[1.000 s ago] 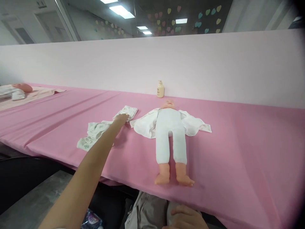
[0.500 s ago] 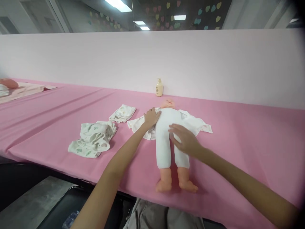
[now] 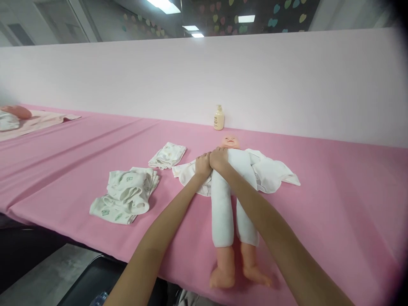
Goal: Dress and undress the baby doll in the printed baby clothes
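A baby doll [image 3: 222, 216] with a white cloth body lies on its back, its head away from me and bare feet toward me. Beneath it, a white baby shirt [image 3: 274, 173] is spread out to both sides. At the left side of the doll's upper body, my left hand [image 3: 203, 165] is closed on the shirt's edge. My right hand [image 3: 219, 158] lies right against it, fingers curled at the same edge over the doll's side. The fingertips of both hands are partly hidden.
A folded printed cloth [image 3: 168, 155] and a looser printed cloth bundle [image 3: 127, 195] lie to the left on the pink table cover [image 3: 63, 170]. A pump bottle [image 3: 219, 118] stands by the white wall. Another doll [image 3: 15, 112] lies far left. A black chair [image 3: 86, 284] is below.
My right hand has moved left and away from me, from above the doll's middle to beside my left hand. The shirt's right side has spread outward. The view has shifted slightly.
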Motion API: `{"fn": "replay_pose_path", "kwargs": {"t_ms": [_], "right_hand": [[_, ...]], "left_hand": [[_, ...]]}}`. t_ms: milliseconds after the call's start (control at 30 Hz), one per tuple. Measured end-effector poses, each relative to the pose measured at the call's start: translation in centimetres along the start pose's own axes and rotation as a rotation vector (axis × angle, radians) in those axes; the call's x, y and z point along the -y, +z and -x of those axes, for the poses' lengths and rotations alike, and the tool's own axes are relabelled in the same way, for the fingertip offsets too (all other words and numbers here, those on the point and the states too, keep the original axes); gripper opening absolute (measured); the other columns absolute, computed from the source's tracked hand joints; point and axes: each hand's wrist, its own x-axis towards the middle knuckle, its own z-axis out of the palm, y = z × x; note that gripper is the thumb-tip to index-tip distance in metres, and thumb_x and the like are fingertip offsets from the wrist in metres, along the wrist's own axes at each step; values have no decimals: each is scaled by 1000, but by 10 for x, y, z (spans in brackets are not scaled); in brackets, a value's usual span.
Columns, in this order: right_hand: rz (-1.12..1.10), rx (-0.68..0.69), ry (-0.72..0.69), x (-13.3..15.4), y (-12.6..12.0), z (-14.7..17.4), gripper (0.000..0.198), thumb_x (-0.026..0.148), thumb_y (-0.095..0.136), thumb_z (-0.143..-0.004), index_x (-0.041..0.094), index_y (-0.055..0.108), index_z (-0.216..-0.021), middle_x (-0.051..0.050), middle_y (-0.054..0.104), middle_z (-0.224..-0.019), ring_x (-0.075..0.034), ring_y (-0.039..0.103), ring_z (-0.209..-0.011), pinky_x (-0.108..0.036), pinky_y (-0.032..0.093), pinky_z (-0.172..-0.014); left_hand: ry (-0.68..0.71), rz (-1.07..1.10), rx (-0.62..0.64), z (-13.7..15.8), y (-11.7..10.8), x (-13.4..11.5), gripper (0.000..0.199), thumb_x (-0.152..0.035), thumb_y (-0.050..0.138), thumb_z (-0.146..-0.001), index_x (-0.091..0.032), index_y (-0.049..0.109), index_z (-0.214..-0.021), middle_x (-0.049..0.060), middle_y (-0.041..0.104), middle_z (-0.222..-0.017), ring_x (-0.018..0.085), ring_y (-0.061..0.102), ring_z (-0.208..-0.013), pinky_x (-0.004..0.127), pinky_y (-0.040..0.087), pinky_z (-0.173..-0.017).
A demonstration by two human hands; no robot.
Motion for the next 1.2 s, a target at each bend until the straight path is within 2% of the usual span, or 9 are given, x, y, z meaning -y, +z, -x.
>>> {"fn": "replay_pose_path", "kwargs": {"t_ms": [133, 233, 467, 600, 733, 833, 933, 1067, 1200], "right_hand": [[30, -29, -12, 0, 4, 7, 39, 10, 37, -88, 7, 64, -117, -25, 60, -121, -32, 53, -114, -47, 34, -95], [78, -90, -29, -3, 5, 15, 42, 11, 34, -90, 3, 61, -120, -25, 60, -120, -33, 53, -114, -46, 33, -96], [103, -168, -54, -5, 6, 19, 38, 10, 35, -89, 2, 64, -112, -25, 64, -112, -31, 57, -107, -43, 34, -95], [63, -235, -39, 0, 5, 24, 32, 9, 38, -88, 5, 66, -103, -21, 67, -100, -28, 61, -97, -38, 40, -86], [53, -176, -332, 9, 8, 27, 28, 9, 40, -88, 12, 67, -92, -15, 68, -92, -24, 61, -92, -33, 43, -78], [13, -164, -447, 13, 13, 26, 29, 11, 38, -91, 13, 64, -103, -14, 66, -100, -23, 59, -95, -32, 43, -79], [-39, -220, -481, 14, 17, 25, 32, 13, 37, -92, 11, 56, -117, -14, 62, -113, -23, 57, -102, -32, 42, -86], [-34, -215, -512, 19, 21, 26, 34, 12, 38, -90, 7, 54, -119, -15, 60, -117, -24, 54, -107, -35, 36, -97], [23, -193, -406, 28, 25, 28, 42, 18, 54, -83, 6, 50, -123, -19, 58, -116, -27, 53, -107, -40, 32, -100]], "left_hand": [[57, -32, -10, 9, -5, 9, 38, -13, 45, -83, -18, 55, -119, 10, 66, -114, 27, 59, -106, 41, 41, -92], [25, -103, -14, 22, -12, 18, 52, -6, 43, -77, -24, 52, -125, 7, 62, -124, 28, 56, -112, 50, 35, -99], [-277, -105, -32, 47, -30, 42, 43, -39, 55, -79, -21, 56, -119, 13, 63, -119, 36, 52, -114, 66, 23, -101], [-348, 24, -76, 47, -29, 44, 43, -34, 57, -75, -19, 57, -115, 13, 59, -122, 33, 51, -116, 57, 34, -100], [-332, 195, -166, 45, -24, 51, 41, -21, 58, -69, -19, 57, -110, 10, 57, -120, 27, 54, -112, 43, 43, -95], [-288, 271, -240, 46, -20, 59, 40, -16, 55, -67, -18, 56, -106, 8, 62, -105, 25, 58, -101, 41, 46, -89], [-235, 363, -319, 46, -16, 65, 50, -10, 50, -63, -18, 50, -113, 6, 63, -98, 22, 59, -91, 37, 48, -84], [-221, 423, -374, 47, -17, 64, 54, -5, 47, -60, -19, 48, -112, 5, 63, -105, 21, 59, -97, 35, 48, -89], [-216, 459, -378, 51, -20, 55, 53, -5, 46, -62, -18, 49, -113, 6, 62, -111, 22, 57, -105, 36, 47, -93]]}}
